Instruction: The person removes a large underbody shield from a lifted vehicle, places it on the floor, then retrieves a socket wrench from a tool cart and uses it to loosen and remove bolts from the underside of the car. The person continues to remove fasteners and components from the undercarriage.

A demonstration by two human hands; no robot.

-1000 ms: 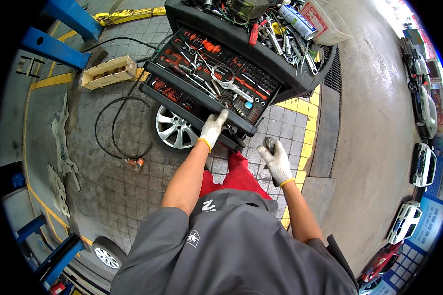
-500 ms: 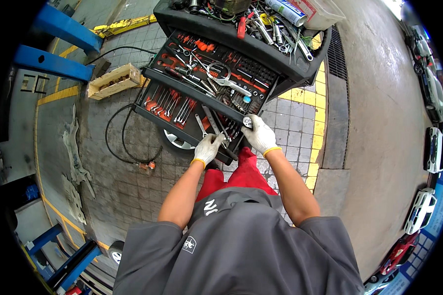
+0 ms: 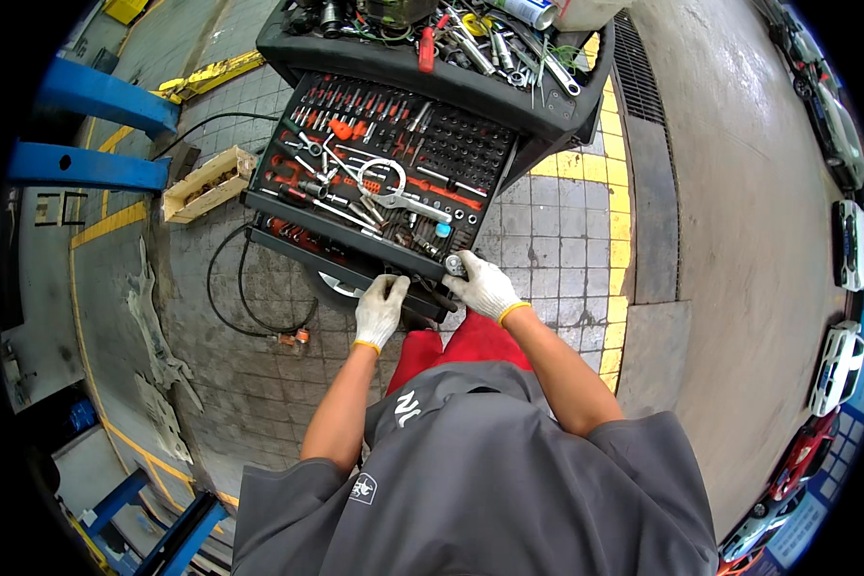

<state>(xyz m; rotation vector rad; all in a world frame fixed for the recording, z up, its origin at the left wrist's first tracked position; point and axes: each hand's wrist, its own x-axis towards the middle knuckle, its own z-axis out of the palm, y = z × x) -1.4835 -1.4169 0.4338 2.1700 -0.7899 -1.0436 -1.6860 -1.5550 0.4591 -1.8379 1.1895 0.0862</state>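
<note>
Gloved hands work at a black tool cart (image 3: 374, 65) in a garage, where the handle of a round-headed metal tool (image 3: 455, 265) is lost inside the wearer's right hand (image 3: 490, 290). Its fingers are wrapped about the tool, just beside the right front corner of the pulled-out upper drawer (image 3: 346, 236). The left hand (image 3: 381, 312), fingers bent, is at the front edge of the lower drawer (image 3: 302, 256); whether it grips the edge or merely rests there, one cannot tell. The upper drawer covers most of the lower one, leaving a strip of red and dark shapes visible, and a wheel (image 3: 338, 286) shows only in part beneath. A spray can (image 3: 530, 12) on the cart is cut off by the top of the frame.

The tool's exposed head is silvery and rounded, apparently a ratchet's, though it is small in this view. The upper drawer holds rows of dark sockets and red-and-black drivers, with loose tools strewn across them, among them a large pale ring with a handle (image 3: 413, 204) and a blue-capped piece (image 3: 443, 230). A red-handled screwdriver (image 3: 426, 50) lies above, on the cart's cluttered top.
</note>
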